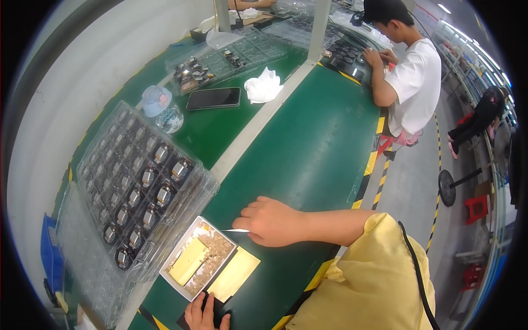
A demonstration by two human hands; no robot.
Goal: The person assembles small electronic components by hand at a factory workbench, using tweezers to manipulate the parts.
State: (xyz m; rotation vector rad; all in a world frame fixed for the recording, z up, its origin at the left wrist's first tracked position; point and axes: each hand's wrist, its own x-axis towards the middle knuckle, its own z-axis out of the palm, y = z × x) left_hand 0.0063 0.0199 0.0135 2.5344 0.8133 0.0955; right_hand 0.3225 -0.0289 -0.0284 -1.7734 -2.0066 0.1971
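Note:
My right hand (270,221) is closed around a thin, white, pointed tool (234,230) that may be tweezers. Its tip reaches the side of a small white box (175,284). Inside the box lie a yellow sheet (188,260) and many small brownish scraps (217,248). Against the box's right side rests a second yellow piece (235,273), with something dark beneath it. At the box's near corner is my left hand (204,314), its fingers stretched and apart, next to the dark flat thing. Part of that hand is cut off by the lower edge.
To the left, a clear tray (204,187) holds rows of round black parts. Beyond it stand a bottle (163,113), a phone (213,98) and crumpled white tissue (263,86). A pale rail (263,122) divides the green bench (286,148). A co-worker (412,77) sits farther along.

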